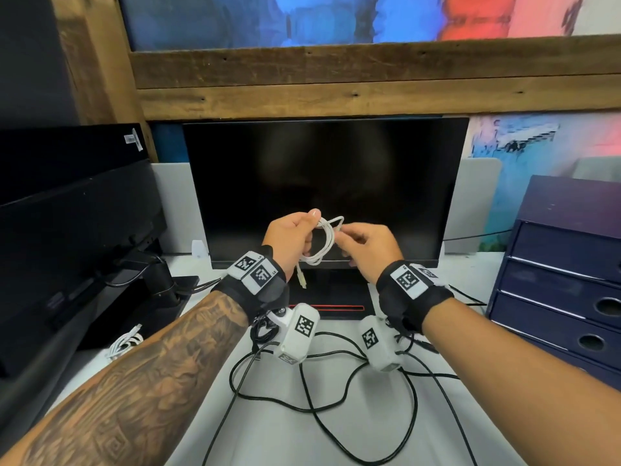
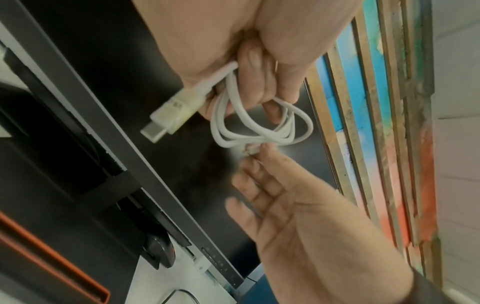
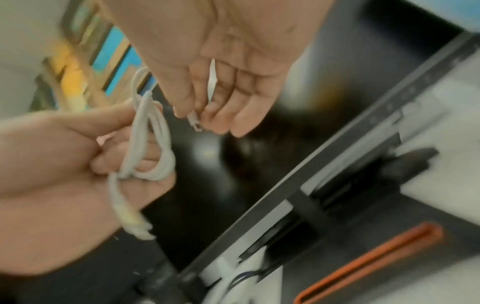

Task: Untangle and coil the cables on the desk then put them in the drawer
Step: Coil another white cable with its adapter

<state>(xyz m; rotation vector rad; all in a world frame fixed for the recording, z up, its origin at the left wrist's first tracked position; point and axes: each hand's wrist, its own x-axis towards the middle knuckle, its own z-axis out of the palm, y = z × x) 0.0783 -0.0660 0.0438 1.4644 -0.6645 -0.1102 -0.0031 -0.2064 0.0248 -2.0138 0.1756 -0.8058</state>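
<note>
My left hand (image 1: 311, 230) is raised in front of the monitor and grips a small coil of white cable (image 1: 324, 243). The cable's loops hang round its fingers, and a USB plug (image 1: 301, 279) dangles below. The left wrist view shows the coil (image 2: 259, 127) and the plug (image 2: 168, 115) under my curled fingers. Just right of the coil, my right hand (image 1: 339, 238) pinches the cable's other small connector (image 3: 194, 122) between thumb and fingertips. A tangle of black cables (image 1: 319, 381) lies on the white desk (image 1: 369, 438) below both wrists.
A dark monitor (image 1: 322, 183) stands straight ahead and a second one (image 1: 74, 213) at the left. A navy drawer unit (image 1: 564, 274) with its drawers closed stands at the right. Another white cable (image 1: 126, 341) lies bundled at the desk's left.
</note>
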